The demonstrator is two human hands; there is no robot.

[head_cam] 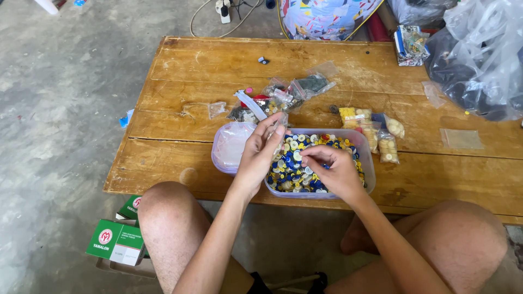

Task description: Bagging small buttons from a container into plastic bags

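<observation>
Left hand (257,158) pinches a small clear bag (278,133); right hand (333,173) pinches buttons (297,163) in the tub (366,158) near the table's near edge (163,191) — green boxes (115,241) lie near-left.

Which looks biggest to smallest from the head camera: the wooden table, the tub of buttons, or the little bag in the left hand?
1. wooden table
2. tub of buttons
3. little clear bag, held up by the left hand
</observation>
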